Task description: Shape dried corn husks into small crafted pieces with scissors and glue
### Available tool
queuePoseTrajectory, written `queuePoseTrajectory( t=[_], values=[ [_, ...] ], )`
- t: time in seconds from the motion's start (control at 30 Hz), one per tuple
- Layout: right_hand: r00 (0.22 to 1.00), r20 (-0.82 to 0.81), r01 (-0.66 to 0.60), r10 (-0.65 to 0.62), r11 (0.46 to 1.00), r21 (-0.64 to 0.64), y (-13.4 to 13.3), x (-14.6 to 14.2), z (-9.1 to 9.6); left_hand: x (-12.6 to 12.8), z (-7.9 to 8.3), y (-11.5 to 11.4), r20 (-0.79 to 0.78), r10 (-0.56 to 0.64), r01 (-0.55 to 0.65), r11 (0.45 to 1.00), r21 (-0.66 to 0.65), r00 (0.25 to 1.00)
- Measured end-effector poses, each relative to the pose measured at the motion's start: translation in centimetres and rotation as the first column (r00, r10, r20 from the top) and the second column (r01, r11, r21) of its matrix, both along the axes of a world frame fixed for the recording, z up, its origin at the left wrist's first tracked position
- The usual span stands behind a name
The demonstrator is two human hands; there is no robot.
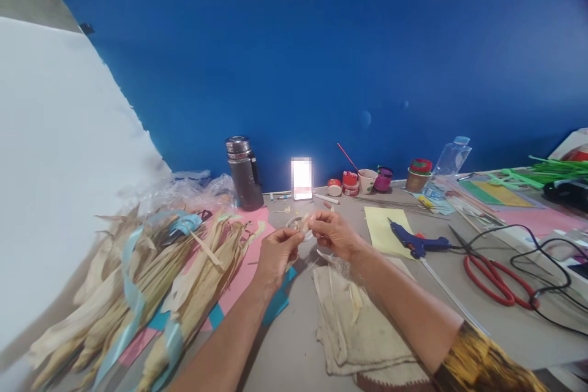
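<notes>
My left hand (277,254) and my right hand (334,232) meet above the grey table (294,343), both pinched on a small pale piece of dried corn husk (304,224). A small clear tape roll (296,222) lies on the table just behind the fingers. Under my right forearm lies a folded beige cloth (353,324) with a few husk strips on it. Bundles of dried corn husks (138,294) tied with light blue ribbon lie to the left on pink paper (239,285).
A blue glue gun (416,242) rests by a yellow sheet (383,226). Red-handled scissors (489,272) and black cables (546,269) lie to the right. A dark flask (244,173), a lit phone (302,178), small jars and a plastic bottle (450,162) line the blue backboard.
</notes>
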State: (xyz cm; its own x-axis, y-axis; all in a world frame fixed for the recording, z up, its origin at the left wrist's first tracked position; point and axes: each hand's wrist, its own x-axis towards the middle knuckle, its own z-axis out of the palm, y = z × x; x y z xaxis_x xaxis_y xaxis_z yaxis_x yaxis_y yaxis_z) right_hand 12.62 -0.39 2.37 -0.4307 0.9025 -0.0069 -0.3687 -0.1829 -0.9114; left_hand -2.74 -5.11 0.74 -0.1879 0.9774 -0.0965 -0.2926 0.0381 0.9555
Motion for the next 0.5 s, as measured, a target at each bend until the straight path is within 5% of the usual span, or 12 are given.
queuePoseTrajectory(
  t=[0.27,0.5],
  values=[
    [0.996,0.085,0.026,-0.040,0.986,0.165,0.03,-0.08,-0.38,0.22,0.45,-0.27,0.039,-0.030,0.031,0.999,-0.015,0.999],
    [0.993,0.053,0.103,-0.108,0.990,0.100,0.22,0.02,-0.13,-0.14,0.33,-0.17,0.126,-0.028,0.033,0.999,-0.041,0.992]
  ],
)
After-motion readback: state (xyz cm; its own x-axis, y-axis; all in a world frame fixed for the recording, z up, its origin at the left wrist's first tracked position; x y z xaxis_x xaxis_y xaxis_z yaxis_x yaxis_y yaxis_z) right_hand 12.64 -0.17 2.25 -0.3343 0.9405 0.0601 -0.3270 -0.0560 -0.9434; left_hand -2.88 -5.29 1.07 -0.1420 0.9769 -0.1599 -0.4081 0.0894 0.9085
